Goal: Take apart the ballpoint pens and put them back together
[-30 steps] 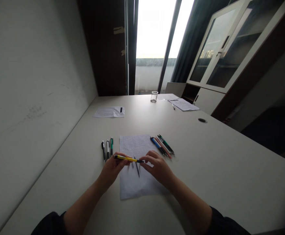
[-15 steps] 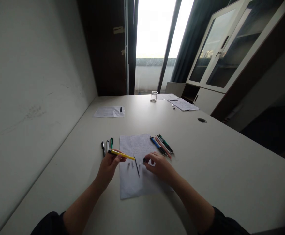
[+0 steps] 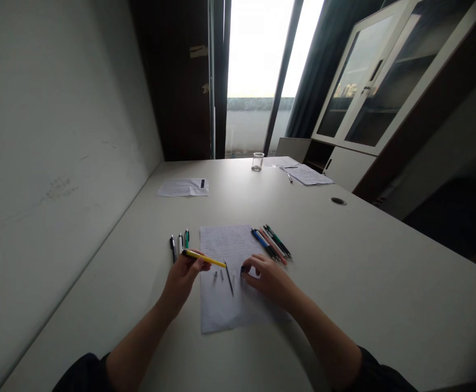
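Note:
A yellow pen barrel (image 3: 207,258) with a black end is gripped in my left hand (image 3: 185,273), pointing right over the lined paper (image 3: 217,316). My right hand (image 3: 267,276) pinches a small black pen part (image 3: 243,269) between thumb and finger, just above the sheet. Between the hands a dark ink refill (image 3: 230,281) lies slanted on the paper. Beside it are a small metallic pen piece (image 3: 215,275), a thin spring-like piece (image 3: 222,275) and a small pale piece (image 3: 233,274).
Three pens (image 3: 180,242) stand in a row left of the paper. Several pens (image 3: 273,245) lie at its right edge. Farther back are a glass cup (image 3: 257,161), a paper (image 3: 181,187), more sheets (image 3: 309,175) with a pen, and a round cable hole (image 3: 338,201). A wall borders the left.
Almost nothing differs. The black part in my right hand has turned or shifted very slightly; my left hand keeps the yellow barrel in the same place.

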A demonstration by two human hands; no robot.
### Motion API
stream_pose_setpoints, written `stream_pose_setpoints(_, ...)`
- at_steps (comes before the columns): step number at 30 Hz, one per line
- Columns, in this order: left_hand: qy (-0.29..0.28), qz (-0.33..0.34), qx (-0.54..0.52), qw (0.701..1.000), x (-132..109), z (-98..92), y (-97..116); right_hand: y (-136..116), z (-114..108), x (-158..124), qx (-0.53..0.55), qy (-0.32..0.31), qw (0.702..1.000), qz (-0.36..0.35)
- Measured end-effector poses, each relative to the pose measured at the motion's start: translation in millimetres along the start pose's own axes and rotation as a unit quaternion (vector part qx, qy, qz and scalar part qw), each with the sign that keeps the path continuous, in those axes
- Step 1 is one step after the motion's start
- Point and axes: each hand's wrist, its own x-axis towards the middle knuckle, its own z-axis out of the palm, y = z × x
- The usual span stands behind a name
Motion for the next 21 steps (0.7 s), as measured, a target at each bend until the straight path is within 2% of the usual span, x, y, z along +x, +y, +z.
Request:
stream_pose_setpoints(9, 0.003, -0.004, -0.001, 1.0, 0, 0.8, 2, 3, -5, -1, 0.013, 0.009, 1.0, 0.006)
stream_pose_setpoints(14, -0.002, -0.003, -0.018, 1.0, -1, 1.8, 5, 0, -7, -1, 0.02, 0.056, 0.998, 0.008)
stream_pose_setpoints(21, -0.032, -0.02, -0.027, 0.999, -2, 4.2, 6, -23, -8, -2, 0.062, 0.081, 0.991, -0.086)
